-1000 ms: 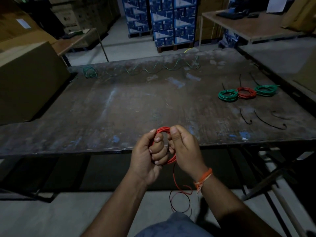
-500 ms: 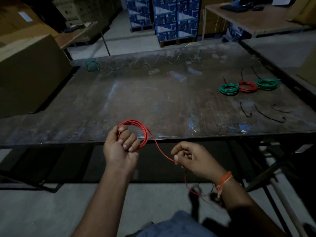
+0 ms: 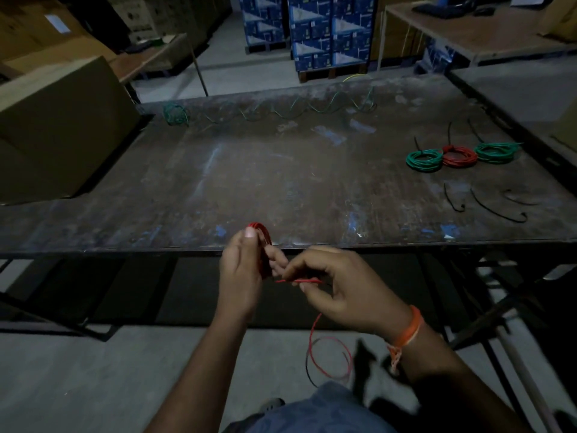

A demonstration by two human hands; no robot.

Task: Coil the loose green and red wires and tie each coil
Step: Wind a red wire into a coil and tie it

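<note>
My left hand [image 3: 242,273] grips a red wire coil [image 3: 263,237] just in front of the table's near edge, seen edge-on. My right hand [image 3: 340,289] pinches the loose red strand [image 3: 299,280] close beside it. The free red tail [image 3: 327,354] loops down below my right wrist. A loose green wire [image 3: 281,110] snakes along the far edge, bunched at its left end [image 3: 175,114]. Tied coils lie at the right: a green one [image 3: 424,160], a red one [image 3: 459,156] and a second green one [image 3: 495,152].
Three black ties [image 3: 487,203] lie on the dark worn table [image 3: 249,176] near its right front. A large cardboard box [image 3: 59,126] stands on the left end. Blue cartons [image 3: 318,29] and other tables stand beyond.
My hands drew apart, pulling out red wire, then came together again. My right hand has brought the strand back to the coil, and the coil is now turned edge-on.
</note>
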